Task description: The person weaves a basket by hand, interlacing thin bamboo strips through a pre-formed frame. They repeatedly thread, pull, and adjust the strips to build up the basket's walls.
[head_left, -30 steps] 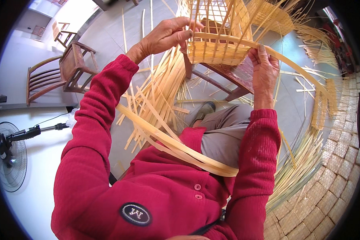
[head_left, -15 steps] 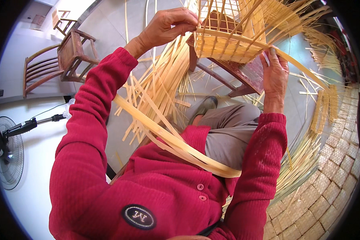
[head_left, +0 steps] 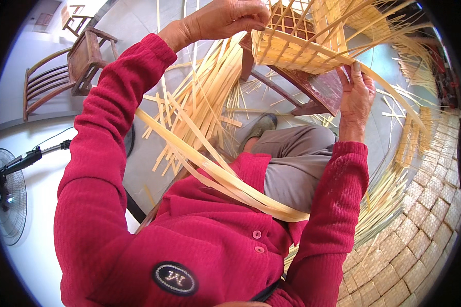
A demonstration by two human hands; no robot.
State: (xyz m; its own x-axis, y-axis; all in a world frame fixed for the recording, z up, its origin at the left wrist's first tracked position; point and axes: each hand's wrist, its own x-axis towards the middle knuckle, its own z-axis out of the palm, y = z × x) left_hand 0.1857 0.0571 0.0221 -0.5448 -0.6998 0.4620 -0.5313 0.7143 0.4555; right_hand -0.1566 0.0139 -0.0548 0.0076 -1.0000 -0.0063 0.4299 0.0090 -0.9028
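A half-woven bamboo basket (head_left: 297,55) with loose upright stakes stands tilted on a dark red wooden stool (head_left: 320,88). At its left corner my left hand (head_left: 228,20) is closed in a pinch on the basket's upper edge; what lies right between the fingertips is partly hidden. My right hand (head_left: 357,97) grips a long flat bamboo strip (head_left: 397,94) at the right corner, thumb pressed against it. That strip runs along the woven side, and its free end curves out to the right. More bamboo strips (head_left: 217,171) lie across my lap.
A large pile of cut strips (head_left: 210,87) covers the floor beyond my lap. Wooden chairs (head_left: 82,61) and a standing fan (head_left: 7,189) are at the left. Stacked woven pieces (head_left: 430,210) and thin strips (head_left: 381,204) lie at the right.
My left hand has shifted slightly right along with the basket's corner. My right hand has moved a little right and down, still on the strip. The whole view has turned slightly.
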